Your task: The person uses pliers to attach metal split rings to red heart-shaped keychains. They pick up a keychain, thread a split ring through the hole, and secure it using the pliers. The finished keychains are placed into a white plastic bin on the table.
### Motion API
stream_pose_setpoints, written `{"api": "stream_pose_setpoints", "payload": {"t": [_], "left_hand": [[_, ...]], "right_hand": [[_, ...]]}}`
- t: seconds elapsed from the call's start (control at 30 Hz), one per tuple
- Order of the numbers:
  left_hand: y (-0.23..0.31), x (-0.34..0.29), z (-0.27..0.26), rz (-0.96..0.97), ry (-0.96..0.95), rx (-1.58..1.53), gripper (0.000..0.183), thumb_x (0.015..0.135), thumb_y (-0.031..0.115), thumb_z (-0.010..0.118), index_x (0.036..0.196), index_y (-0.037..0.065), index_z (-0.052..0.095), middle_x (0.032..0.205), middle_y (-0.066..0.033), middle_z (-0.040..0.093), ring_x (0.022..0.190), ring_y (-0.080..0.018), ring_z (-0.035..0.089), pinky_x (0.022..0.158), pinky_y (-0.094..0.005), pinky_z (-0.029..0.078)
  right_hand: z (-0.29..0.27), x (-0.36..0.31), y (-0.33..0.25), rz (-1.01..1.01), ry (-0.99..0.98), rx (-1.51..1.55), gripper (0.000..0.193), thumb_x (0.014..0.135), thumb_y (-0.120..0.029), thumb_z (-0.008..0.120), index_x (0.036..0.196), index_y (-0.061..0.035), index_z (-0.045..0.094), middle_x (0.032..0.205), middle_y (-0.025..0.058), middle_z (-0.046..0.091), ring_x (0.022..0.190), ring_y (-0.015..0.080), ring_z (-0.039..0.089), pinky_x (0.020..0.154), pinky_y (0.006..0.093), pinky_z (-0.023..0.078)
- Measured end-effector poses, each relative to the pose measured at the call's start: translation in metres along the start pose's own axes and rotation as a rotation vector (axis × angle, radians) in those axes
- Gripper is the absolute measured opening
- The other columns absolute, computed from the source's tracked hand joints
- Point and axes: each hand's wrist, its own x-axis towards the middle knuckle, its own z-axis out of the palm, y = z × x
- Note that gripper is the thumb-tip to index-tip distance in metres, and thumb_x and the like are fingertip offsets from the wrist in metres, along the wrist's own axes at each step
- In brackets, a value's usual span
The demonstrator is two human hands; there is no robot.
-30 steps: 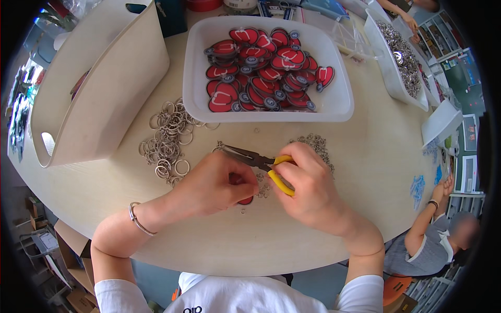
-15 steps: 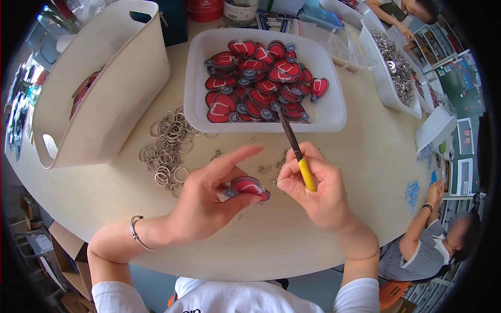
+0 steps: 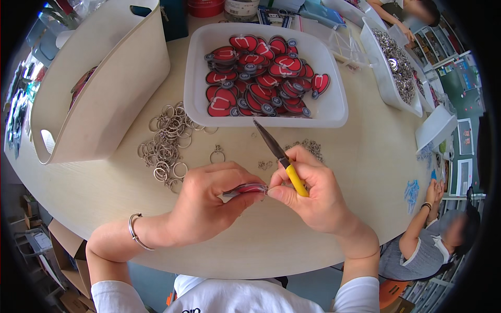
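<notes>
Between the thumb and fingers of my left hand (image 3: 209, 198) a red flip-flop-shaped charm (image 3: 246, 189) with a dark edge is held nearly edge-on. My right hand (image 3: 321, 201) grips pliers (image 3: 294, 176) with a yellow handle, their dark jaws pointing up and left, away from the charm. The right thumb and index finger pinch at the charm's right end, on a tiny metal piece mostly hidden by the fingertips. Just beyond my hands lie a key ring (image 3: 217, 155), a small cluster of metal links (image 3: 265, 165) and a heap of small links (image 3: 310, 147).
A translucent white tub (image 3: 266, 122) of similar red charms stands beyond my hands. Left of it lies a pile of key rings (image 3: 169, 138), beside a tall white bin (image 3: 115, 109). A white box of metal rings (image 3: 394, 65) sits far right. Two other people work along the table's right side.
My right hand has moved left to meet the charm, and the plier tips have swung left. My left fingers have closed in and the charm has turned edge-on.
</notes>
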Motion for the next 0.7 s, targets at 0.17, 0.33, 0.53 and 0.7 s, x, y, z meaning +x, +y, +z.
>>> {"api": "stream_pose_setpoints", "payload": {"t": [0.17, 0.33, 0.53, 0.7], "left_hand": [[-0.001, 0.002, 0.000, 0.060, 0.003, 0.058, 0.016, 0.069, -0.007, 0.074, 0.082, -0.002, 0.067, 0.078, -0.0087, 0.064, 0.066, -0.0174, 0.063, 0.057, -0.0263, 0.050], [-0.005, 0.004, 0.000, 0.139, -0.037, 0.138, 0.016, 0.067, -0.005, 0.075, 0.080, -0.001, 0.068, 0.077, -0.0073, 0.063, 0.066, -0.0182, 0.062, 0.055, -0.0274, 0.051], [-0.005, 0.003, 0.001, 0.222, 0.059, 0.199, 0.017, 0.066, -0.005, 0.075, 0.080, 0.000, 0.068, 0.079, -0.0080, 0.064, 0.064, -0.0176, 0.060, 0.052, -0.0279, 0.049], [-0.006, 0.009, -0.009, 0.389, 0.112, 0.237, 0.020, 0.063, -0.007, 0.074, 0.081, 0.000, 0.068, 0.079, -0.0074, 0.064, 0.061, -0.0178, 0.058, 0.050, -0.0285, 0.045]], "right_hand": [[-0.002, 0.001, -0.003, -0.044, -0.002, -0.107, 0.010, 0.083, -0.004, 0.067, 0.083, 0.0021, 0.060, 0.091, 0.0079, 0.049, 0.078, 0.0202, 0.056, 0.069, 0.0327, 0.046], [-0.004, 0.002, -0.001, -0.076, -0.033, -0.193, 0.011, 0.082, -0.004, 0.068, 0.084, 0.0026, 0.059, 0.093, 0.0095, 0.049, 0.077, 0.0227, 0.057, 0.069, 0.0335, 0.047], [0.007, 0.000, 0.003, -0.122, 0.104, -0.153, 0.010, 0.083, -0.004, 0.067, 0.084, 0.0016, 0.058, 0.095, 0.0098, 0.049, 0.076, 0.0209, 0.056, 0.066, 0.0322, 0.047], [0.020, 0.001, 0.013, -0.340, 0.260, -0.192, 0.010, 0.083, -0.005, 0.066, 0.084, 0.0007, 0.058, 0.095, 0.0099, 0.048, 0.073, 0.0174, 0.053, 0.060, 0.0294, 0.045]]}}
